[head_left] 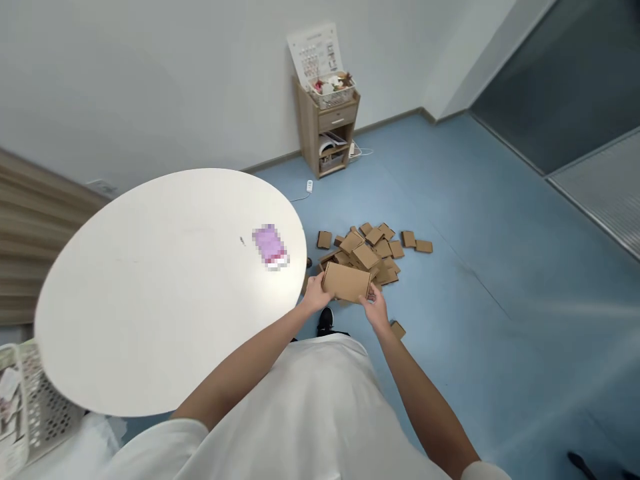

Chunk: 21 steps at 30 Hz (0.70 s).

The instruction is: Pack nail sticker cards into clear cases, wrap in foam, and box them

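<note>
I hold a small brown cardboard box (346, 281) in front of me with both hands, above the blue floor. My left hand (316, 294) grips its left end and my right hand (376, 309) grips its right lower corner. Just beyond the box, a heap of several similar cardboard boxes (373, 250) lies scattered on the floor. One more small box (398, 329) lies on the floor near my right wrist.
A round white table (165, 287) stands to my left with a blurred purple item (271, 246) on it. A wooden cabinet (327, 130) with a basket on top stands against the far wall. A white perforated basket (30, 400) sits at lower left.
</note>
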Motion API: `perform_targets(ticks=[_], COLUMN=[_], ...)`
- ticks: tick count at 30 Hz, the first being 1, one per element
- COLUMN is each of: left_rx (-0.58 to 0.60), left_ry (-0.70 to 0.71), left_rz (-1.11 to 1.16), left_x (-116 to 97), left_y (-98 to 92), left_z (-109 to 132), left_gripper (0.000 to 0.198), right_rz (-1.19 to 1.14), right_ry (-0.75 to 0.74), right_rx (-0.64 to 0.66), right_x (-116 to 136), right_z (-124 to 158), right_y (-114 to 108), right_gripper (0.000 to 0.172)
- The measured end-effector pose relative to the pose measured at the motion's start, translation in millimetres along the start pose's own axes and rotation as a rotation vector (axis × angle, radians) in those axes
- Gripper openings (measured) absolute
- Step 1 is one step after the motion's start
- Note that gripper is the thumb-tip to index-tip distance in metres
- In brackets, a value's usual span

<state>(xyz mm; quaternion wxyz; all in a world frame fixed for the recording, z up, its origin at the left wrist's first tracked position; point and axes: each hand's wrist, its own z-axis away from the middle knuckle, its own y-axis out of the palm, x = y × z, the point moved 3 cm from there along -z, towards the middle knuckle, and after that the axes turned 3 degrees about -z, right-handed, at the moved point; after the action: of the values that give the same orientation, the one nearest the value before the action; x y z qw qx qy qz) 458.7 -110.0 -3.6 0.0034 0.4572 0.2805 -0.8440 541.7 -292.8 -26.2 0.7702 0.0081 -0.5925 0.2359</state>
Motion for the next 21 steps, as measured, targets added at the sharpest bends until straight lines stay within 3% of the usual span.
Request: perform_targets(ticks=[5,8,12,16,21], left_rx=[0.09,0.111,0.136,0.152,0.044], left_ry=[0.226,0.296,0.286,0.222,0.153], left_rz=[-0.106,-0.154,-0.223,-0.237,-0.167], left_x=[-62,-74,-46,-5,24], left_y=[26.8,32.7,28.6,15.6,-9.8], left_z=[-52,-59,-36,-1,30], left_gripper=[0.066,0.063,0.057,0.044,0.038], right_rz=[0.007,0.033,0.043,0.036,0.005], right_ry=[-0.02,-0.016,0.061,0.069,0.021], right_rx=[-0.195,-0.255,-0.21,-0.05,0.148], right_x=[17,22,6,-8,7], right_z=[-39,-42,-20,2,13], right_y=[-46,-57,-42,-12,27], right_gripper=[0.065,0.067,0.068,0.066,0.06])
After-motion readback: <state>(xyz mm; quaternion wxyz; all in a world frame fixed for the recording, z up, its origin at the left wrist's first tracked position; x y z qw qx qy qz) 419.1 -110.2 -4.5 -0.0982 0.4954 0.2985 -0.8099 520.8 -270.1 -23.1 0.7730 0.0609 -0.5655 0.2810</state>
